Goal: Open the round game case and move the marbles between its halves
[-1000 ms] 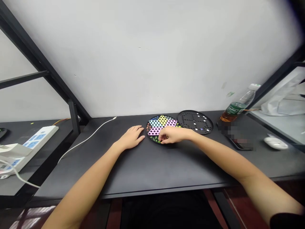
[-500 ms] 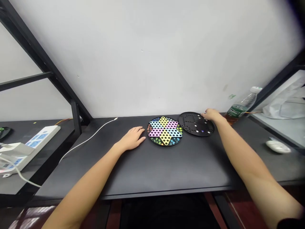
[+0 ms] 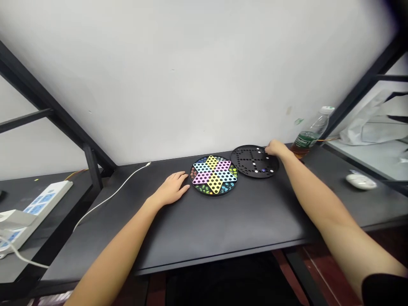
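A round Chinese checkers board with a pink, yellow and light-blue star lies on the desk, with small coloured pieces around the star under its rim. Just left of it, my left hand rests flat on the desk, fingers spread and holding nothing. Beside the star board, to its right, is a round black board with rows of holes, several white pieces and a purple one. My right hand is at this board's far right edge with its fingers curled together. What they hold, if anything, is hidden.
A drink bottle with a green label stands against the wall, right of my right hand. A white mouse lies farther right. On the left are a white cable and a white power strip. Black metal frames flank the desk.
The camera view has tilted and shifted slightly. My right hand stays by the black board's edge, its fingers now more curled. My left hand and both boards keep their places.
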The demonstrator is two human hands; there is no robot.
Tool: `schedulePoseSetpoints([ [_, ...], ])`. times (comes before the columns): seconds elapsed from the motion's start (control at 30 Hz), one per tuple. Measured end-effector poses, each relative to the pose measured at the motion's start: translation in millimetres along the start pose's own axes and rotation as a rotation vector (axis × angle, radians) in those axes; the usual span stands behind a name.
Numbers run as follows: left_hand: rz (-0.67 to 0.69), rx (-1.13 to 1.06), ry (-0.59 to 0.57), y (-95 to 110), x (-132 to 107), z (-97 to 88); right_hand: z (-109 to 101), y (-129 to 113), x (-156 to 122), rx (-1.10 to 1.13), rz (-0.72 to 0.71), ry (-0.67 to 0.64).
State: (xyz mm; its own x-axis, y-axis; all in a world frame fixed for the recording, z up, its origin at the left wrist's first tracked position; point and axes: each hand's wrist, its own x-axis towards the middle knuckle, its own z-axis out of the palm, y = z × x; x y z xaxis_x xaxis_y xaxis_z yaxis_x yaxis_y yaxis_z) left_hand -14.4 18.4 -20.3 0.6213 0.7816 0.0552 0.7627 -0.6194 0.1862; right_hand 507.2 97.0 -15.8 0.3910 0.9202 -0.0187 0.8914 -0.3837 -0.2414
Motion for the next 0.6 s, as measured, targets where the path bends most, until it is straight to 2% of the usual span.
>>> schedulePoseSetpoints([
  [0.1,-0.006,-0.001,-0.007,1,0,-0.2,-21,-4,-5,0.065,0.069,-0.013],
  [0.23,-0.019,-0.005,-0.019,1,0,-0.3,-61,-25,-28,0.382,0.044,0.121],
  [0.3,-0.018,-0.009,-0.013,1,0,-0.3,-78,-45,-49,0.495,-0.081,0.235],
  [0.37,-0.010,-0.010,-0.004,1,0,-0.2,-86,-71,-73,0.529,-0.258,0.386],
  [0.4,-0.006,-0.008,0.001,1,0,-0.1,-85,-86,-86,0.514,-0.344,0.460],
  [0.43,-0.003,-0.006,0.005,0,0,0.1,-81,-101,-99,0.482,-0.427,0.463],
  [0.5,0.001,-0.003,0.008,0,0,0.4,-65,-132,-124,0.395,-0.589,0.350],
  [0.6,0.005,0.000,0.006,-1,0,0.7,-27,-167,-153,0.257,-0.861,0.187],
])
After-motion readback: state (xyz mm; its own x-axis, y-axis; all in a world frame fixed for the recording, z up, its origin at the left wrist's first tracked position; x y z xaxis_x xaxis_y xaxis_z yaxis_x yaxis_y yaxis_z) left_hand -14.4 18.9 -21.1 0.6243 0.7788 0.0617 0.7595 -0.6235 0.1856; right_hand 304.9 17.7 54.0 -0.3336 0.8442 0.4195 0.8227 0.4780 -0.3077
